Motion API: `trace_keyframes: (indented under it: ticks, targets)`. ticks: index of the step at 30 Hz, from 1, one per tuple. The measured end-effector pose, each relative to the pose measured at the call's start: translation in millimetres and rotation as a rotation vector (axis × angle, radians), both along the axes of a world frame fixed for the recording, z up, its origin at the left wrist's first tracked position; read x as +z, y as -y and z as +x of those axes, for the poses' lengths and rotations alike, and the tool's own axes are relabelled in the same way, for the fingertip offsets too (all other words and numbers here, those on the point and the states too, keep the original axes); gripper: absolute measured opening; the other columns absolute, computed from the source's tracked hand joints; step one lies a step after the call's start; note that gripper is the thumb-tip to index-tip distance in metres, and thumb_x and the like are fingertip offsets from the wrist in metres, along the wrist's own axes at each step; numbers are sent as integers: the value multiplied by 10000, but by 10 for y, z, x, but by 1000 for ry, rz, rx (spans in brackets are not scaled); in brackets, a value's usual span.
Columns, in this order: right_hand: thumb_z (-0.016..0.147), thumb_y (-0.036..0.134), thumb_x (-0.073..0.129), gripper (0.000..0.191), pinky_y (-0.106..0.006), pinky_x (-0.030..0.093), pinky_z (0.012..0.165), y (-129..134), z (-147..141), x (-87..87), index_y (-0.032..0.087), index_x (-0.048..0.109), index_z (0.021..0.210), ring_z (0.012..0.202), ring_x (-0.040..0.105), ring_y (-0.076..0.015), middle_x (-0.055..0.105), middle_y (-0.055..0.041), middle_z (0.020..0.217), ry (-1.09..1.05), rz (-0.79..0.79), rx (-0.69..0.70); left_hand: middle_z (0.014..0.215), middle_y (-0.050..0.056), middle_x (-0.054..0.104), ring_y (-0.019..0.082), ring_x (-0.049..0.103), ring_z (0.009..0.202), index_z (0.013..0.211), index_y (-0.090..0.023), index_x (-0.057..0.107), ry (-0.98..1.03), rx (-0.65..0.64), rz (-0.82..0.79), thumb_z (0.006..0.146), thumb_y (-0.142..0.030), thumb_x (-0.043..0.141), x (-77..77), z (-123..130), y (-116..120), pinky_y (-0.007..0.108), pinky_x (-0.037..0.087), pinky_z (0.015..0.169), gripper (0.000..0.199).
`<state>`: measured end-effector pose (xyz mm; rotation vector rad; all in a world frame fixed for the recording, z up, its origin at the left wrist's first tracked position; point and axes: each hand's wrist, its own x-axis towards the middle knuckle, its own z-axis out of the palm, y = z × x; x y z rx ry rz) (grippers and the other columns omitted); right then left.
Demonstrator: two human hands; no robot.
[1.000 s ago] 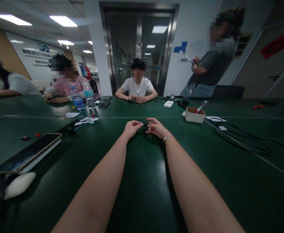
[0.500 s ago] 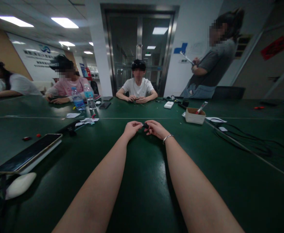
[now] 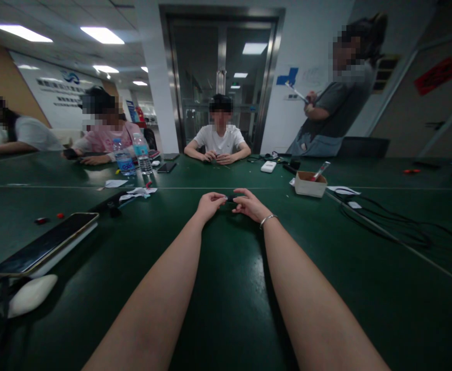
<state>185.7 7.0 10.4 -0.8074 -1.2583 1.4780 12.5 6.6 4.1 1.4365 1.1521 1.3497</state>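
Both my arms reach forward over the dark green table (image 3: 226,288). My left hand (image 3: 211,204) pinches one end of a small black object (image 3: 231,198) between thumb and fingertips, a little above the tabletop. The object is too small and dark to tell its kind. My right hand (image 3: 250,206), with a silver bracelet (image 3: 268,220) at its wrist, is at the object's right end. Its fingers are apart, and at least one fingertip is at or against the black piece.
To the left lie a phone (image 3: 50,242) on a white box, a white computer mouse (image 3: 34,294) and crumpled paper (image 3: 138,193). Two water bottles (image 3: 143,154) stand beyond. On the right are a small open box (image 3: 311,185) and black cables (image 3: 396,224). A person (image 3: 220,139) sits opposite.
The fingers of my right hand have spread from their closed grip on the black object, the index finger lifting. My left hand keeps its pinch in the same place.
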Motion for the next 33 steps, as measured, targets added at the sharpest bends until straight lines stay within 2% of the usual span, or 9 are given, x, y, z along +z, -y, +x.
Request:
trace_keyframes:
  ticks: [3,7,12,16,20,24,29,33]
  targets:
    - [839,163,597,131,-265,590,530,-7,-2,-2,172,546,960,408,517,-57,592,38,622,48,-29,17,714,59,688,157,622,690,808,-127,686,2,-1,-2,638,-243,734,1,0,-3,262,437,606,211]
    - [758,29,614,311,-273,601,558,-4,0,2,202,535,1005,399,504,-33,623,58,712,9,14,17,722,60,688,154,616,681,809,-127,685,-2,0,-10,639,-237,730,6,-2,-1,266,435,607,207]
    - [851,143,585,114,-276,598,537,-11,-14,4,177,541,949,388,499,-46,566,55,603,55,-46,-12,711,53,682,150,615,679,785,-130,677,-1,7,-13,636,-233,731,16,7,10,258,430,599,189]
    - [795,59,614,253,-284,607,567,-19,-16,-9,197,528,989,393,497,-32,569,69,667,20,-15,-19,701,51,681,141,613,665,792,-129,676,0,10,-8,654,-211,708,0,8,-3,245,423,578,164]
    - [851,165,607,124,-292,608,567,-21,-10,-18,186,529,946,417,521,-51,541,62,615,26,-39,-22,724,57,692,145,627,689,803,-133,681,-13,8,1,663,-225,704,-30,-6,-32,240,437,580,169]
    - [812,92,614,197,-296,610,580,-28,-6,-24,187,542,970,381,485,-34,554,76,617,26,-7,2,741,57,701,150,635,709,814,-139,685,-28,16,-1,660,-234,709,-45,-15,-46,233,453,582,183]
    - [859,187,619,86,-279,606,566,-27,-8,-17,173,558,917,434,549,-61,588,43,600,22,-38,0,738,59,695,159,643,719,813,-140,676,-10,23,-9,684,-250,689,-44,-13,-49,242,460,590,169]
    - [841,160,648,87,-271,607,574,-4,-8,6,166,584,899,400,511,-43,609,37,598,32,-42,24,755,60,689,161,644,732,823,-142,662,-1,17,-21,700,-252,678,-45,-20,-53,244,459,597,166]
